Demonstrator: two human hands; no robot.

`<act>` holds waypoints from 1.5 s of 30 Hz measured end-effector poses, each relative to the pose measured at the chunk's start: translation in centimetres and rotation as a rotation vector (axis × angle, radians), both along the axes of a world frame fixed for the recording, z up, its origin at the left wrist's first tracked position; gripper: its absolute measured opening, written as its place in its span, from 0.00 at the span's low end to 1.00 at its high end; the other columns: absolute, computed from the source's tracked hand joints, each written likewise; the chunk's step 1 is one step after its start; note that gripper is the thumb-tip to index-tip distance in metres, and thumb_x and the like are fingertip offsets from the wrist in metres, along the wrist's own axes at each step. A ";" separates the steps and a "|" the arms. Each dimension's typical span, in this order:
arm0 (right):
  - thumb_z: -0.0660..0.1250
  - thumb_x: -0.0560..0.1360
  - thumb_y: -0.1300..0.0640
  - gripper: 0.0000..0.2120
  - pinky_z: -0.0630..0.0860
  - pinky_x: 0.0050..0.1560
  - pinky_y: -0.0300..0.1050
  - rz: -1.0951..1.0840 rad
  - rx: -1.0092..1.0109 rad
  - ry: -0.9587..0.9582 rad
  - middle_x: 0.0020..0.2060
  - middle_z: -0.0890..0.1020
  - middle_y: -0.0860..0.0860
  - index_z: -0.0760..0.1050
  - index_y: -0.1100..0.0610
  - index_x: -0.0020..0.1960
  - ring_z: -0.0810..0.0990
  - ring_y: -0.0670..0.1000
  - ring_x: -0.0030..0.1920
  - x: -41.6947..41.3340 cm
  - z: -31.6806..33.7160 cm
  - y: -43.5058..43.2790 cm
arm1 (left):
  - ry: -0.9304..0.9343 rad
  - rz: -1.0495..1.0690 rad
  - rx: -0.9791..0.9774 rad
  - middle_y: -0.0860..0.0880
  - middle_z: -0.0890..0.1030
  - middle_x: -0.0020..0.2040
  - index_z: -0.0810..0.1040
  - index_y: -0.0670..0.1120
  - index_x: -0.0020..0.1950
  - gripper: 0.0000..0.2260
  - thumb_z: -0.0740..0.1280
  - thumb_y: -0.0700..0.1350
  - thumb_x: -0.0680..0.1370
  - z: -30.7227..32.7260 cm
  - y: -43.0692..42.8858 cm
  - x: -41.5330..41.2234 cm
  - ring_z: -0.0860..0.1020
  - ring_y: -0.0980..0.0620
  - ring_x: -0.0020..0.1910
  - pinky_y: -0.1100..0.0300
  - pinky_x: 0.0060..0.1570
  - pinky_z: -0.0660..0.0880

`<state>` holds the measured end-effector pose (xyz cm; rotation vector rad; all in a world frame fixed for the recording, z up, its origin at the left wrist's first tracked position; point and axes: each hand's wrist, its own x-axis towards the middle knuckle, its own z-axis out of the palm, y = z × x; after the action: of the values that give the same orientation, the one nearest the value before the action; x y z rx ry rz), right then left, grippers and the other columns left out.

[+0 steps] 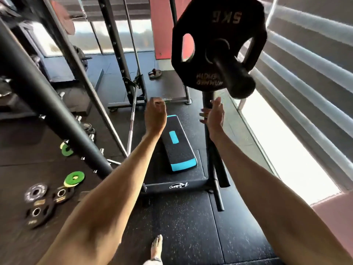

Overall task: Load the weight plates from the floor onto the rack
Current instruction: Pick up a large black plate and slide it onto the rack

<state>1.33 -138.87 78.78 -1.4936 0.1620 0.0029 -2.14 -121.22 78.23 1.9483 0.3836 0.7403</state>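
The 5 kg plate (217,44) sits on the rack peg (234,75) above both empty grips: left (155,115) curled, right (214,116) open-palmed.

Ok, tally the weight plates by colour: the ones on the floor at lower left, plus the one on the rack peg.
Black floor plates: 3
Green floor plates: 2
Black peg plate: 1
Total: 6

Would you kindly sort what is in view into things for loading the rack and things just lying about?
Job: 5 kg plate on rack peg; black plates and green discs on floor.
Lying about: step platform; barbell.
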 end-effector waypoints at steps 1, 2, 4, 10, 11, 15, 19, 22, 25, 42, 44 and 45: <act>0.47 0.83 0.39 0.25 0.82 0.45 0.53 0.059 -0.037 0.039 0.48 0.82 0.59 0.70 0.56 0.64 0.83 0.55 0.44 -0.9 -1.4 1.4 | 0.086 0.027 -0.029 0.42 0.83 0.45 0.77 0.47 0.48 0.08 0.59 0.47 0.79 -2.4 1.6 -0.8 0.82 0.45 0.43 0.47 0.46 0.80; 0.48 0.83 0.38 0.26 0.82 0.44 0.55 0.123 -0.072 0.074 0.46 0.83 0.59 0.71 0.57 0.63 0.84 0.56 0.42 -1.8 -2.6 2.9 | 0.154 0.051 -0.061 0.41 0.84 0.42 0.76 0.51 0.44 0.08 0.58 0.49 0.77 -4.7 3.5 -1.7 0.83 0.41 0.41 0.44 0.44 0.81; 0.51 0.82 0.39 0.24 0.81 0.43 0.60 0.276 -0.157 0.144 0.42 0.83 0.61 0.74 0.58 0.54 0.83 0.58 0.38 -3.3 -5.2 6.4 | 0.287 0.086 -0.105 0.40 0.83 0.40 0.75 0.52 0.39 0.08 0.58 0.50 0.74 -8.9 7.1 -4.6 0.83 0.39 0.41 0.42 0.42 0.81; 0.60 0.81 0.48 0.15 0.83 0.41 0.60 0.734 -0.525 0.162 0.44 0.85 0.65 0.72 0.54 0.39 0.84 0.58 0.38 -10.6 -10.3 18.9 | 0.649 0.161 -0.199 0.37 0.84 0.38 0.79 0.42 0.37 0.12 0.59 0.47 0.71 -14.2 15.9 -16.8 0.84 0.36 0.39 0.47 0.40 0.80; 0.61 0.80 0.50 0.14 0.83 0.41 0.59 0.799 -0.585 0.133 0.43 0.85 0.64 0.72 0.55 0.38 0.84 0.58 0.38 -12.1 -11.0 21.1 | 0.706 0.178 -0.207 0.37 0.84 0.39 0.79 0.41 0.38 0.11 0.60 0.44 0.73 -15.5 17.7 -18.8 0.84 0.36 0.40 0.47 0.40 0.80; 0.61 0.80 0.51 0.12 0.83 0.43 0.60 1.081 -0.780 0.068 0.42 0.85 0.64 0.75 0.60 0.46 0.85 0.63 0.41 -18.4 -14.2 30.3 | 0.840 0.253 -0.205 0.36 0.84 0.41 0.79 0.42 0.42 0.10 0.58 0.40 0.77 -19.2 24.5 -27.4 0.84 0.37 0.40 0.47 0.41 0.81; 0.62 0.79 0.49 0.11 0.80 0.51 0.57 1.338 -0.954 -0.033 0.48 0.84 0.59 0.75 0.56 0.52 0.83 0.60 0.49 -24.8 -17.4 40.1 | 0.972 0.304 -0.209 0.44 0.84 0.40 0.77 0.48 0.41 0.11 0.55 0.44 0.75 -22.9 32.3 -35.6 0.84 0.43 0.38 0.46 0.43 0.83; 0.61 0.80 0.49 0.13 0.80 0.53 0.56 1.502 -1.071 -0.115 0.50 0.83 0.59 0.75 0.57 0.55 0.83 0.60 0.50 -29.3 -19.1 47.0 | 1.049 0.303 -0.214 0.45 0.83 0.46 0.75 0.51 0.41 0.10 0.55 0.47 0.74 -24.3 38.1 -40.6 0.83 0.42 0.44 0.44 0.47 0.82; 0.61 0.81 0.49 0.15 0.78 0.57 0.58 1.639 -1.187 -0.156 0.54 0.82 0.60 0.75 0.59 0.59 0.82 0.62 0.54 -33.0 -20.6 53.0 | 1.067 0.319 -0.221 0.45 0.83 0.48 0.78 0.49 0.44 0.11 0.56 0.45 0.77 -24.7 42.5 -44.8 0.82 0.41 0.46 0.45 0.47 0.81; 0.60 0.81 0.52 0.14 0.73 0.55 0.50 1.819 -1.305 -0.254 0.57 0.81 0.61 0.76 0.61 0.57 0.78 0.61 0.59 -37.0 -29.3 80.8 | 1.079 0.412 -0.421 0.46 0.81 0.42 0.73 0.50 0.40 0.09 0.58 0.45 0.79 -31.8 68.1 -50.1 0.81 0.43 0.46 0.52 0.46 0.78; 0.60 0.81 0.51 0.15 0.74 0.56 0.51 1.826 -1.286 -0.219 0.56 0.82 0.60 0.76 0.61 0.57 0.79 0.60 0.58 -36.1 -31.3 84.7 | 1.093 0.422 -0.432 0.44 0.83 0.47 0.77 0.48 0.47 0.08 0.58 0.45 0.79 -33.1 72.2 -49.1 0.81 0.43 0.49 0.49 0.51 0.79; 0.59 0.81 0.51 0.15 0.74 0.57 0.51 1.822 -1.279 -0.191 0.56 0.82 0.60 0.76 0.60 0.58 0.79 0.61 0.59 -35.5 -32.4 86.7 | 1.105 0.432 -0.445 0.44 0.83 0.48 0.78 0.47 0.49 0.08 0.59 0.45 0.80 -33.8 74.2 -48.5 0.81 0.43 0.50 0.48 0.52 0.80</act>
<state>-34.17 -52.18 46.38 -2.3204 -1.6617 1.4241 -50.65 -47.01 44.42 1.6804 1.5179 -0.2576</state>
